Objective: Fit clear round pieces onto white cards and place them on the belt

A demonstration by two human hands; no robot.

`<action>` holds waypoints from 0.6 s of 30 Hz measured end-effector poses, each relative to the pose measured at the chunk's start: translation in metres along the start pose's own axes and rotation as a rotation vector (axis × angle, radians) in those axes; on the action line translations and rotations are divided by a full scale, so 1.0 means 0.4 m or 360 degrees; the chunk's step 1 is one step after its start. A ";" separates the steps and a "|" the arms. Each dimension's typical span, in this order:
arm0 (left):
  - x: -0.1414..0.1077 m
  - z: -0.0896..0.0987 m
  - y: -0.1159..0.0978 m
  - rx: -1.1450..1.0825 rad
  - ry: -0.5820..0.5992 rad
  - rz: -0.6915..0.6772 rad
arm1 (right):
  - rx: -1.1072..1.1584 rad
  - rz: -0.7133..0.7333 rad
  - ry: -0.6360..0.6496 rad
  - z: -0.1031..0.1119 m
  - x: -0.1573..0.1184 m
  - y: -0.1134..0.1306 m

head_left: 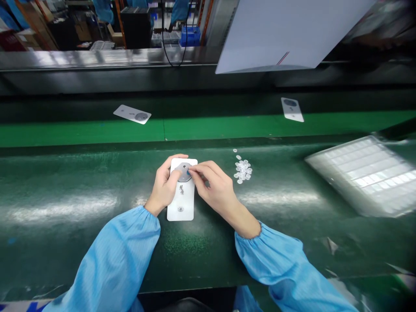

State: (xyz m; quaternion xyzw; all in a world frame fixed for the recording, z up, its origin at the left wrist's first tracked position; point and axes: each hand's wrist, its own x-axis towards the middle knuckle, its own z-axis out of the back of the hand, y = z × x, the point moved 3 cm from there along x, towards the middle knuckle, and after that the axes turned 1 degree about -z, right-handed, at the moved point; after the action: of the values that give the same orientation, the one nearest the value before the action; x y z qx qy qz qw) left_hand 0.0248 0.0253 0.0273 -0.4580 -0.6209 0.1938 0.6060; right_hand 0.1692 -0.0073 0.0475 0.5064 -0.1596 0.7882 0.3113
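Note:
A white phone-shaped panel (180, 203) with rounded corners is held upright in the middle of the bench. It bears a grey octagonal patch (184, 177) near its top, dark characters below that and a small round mark lower down. My left hand (165, 185) grips the panel by its left side, thumb lying on the grey patch. At the right of the patch, the fingertips of my right hand (214, 184) are pinched together; a small bit of blue shows under them, too small to name. A loose pile of small clear discs (243, 170) lies right of my right hand.
Two similar panels, one at the left (130, 113) and one at the right (292, 109), lie on the green strip (81, 133) behind the bench. A blurred, pale compartmented tray (367, 173) is at the right. A large white board (279, 34) hangs overhead.

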 end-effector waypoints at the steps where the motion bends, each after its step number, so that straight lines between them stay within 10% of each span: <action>1: 0.000 0.000 0.000 -0.0011 0.0005 -0.0001 | -0.0001 -0.0008 0.0015 -0.001 0.000 -0.001; 14: 0.012 0.012 0.004 0.0127 -0.0173 -0.0013 | 0.0718 -0.0684 0.0035 -0.012 0.011 -0.024; 18: 0.014 0.005 0.007 -0.0125 -0.0151 0.0199 | 0.0885 -0.0917 -0.0119 0.067 0.002 -0.030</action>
State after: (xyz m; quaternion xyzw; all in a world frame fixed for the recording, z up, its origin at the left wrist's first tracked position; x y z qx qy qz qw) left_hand 0.0248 0.0319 0.0280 -0.5095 -0.6263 0.2282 0.5442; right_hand 0.1955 -0.0132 0.0592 0.6237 0.1970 0.6627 0.3647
